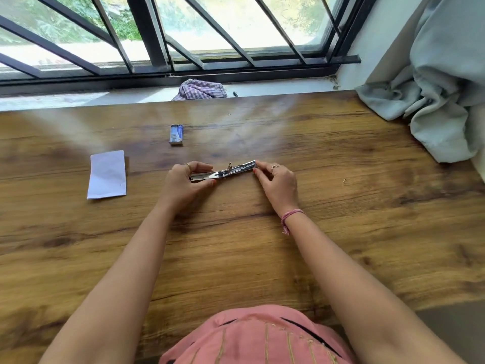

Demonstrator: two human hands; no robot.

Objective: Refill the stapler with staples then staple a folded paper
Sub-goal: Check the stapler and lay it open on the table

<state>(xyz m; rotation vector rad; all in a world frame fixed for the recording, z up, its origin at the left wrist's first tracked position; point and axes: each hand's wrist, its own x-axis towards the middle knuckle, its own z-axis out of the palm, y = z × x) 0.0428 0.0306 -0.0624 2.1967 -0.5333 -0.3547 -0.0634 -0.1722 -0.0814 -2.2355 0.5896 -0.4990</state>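
A brown wood-grain bench [341, 206] fills most of the view, its far edge meeting a pale grey stone windowsill [275, 88]. On the sill lies a crumpled purple-and-white checked cloth [200, 90] — bunched against the window frame. Behind it stands a window with black metal bars [157, 35], some upright, some slanting, with blurred greenery beyond the glass. At the right a pale grey-green curtain [446, 88] hangs in heavy folds, its lower part heaped on the bench corner. A pink pleated garment [262, 337] shows at the bottom edge.
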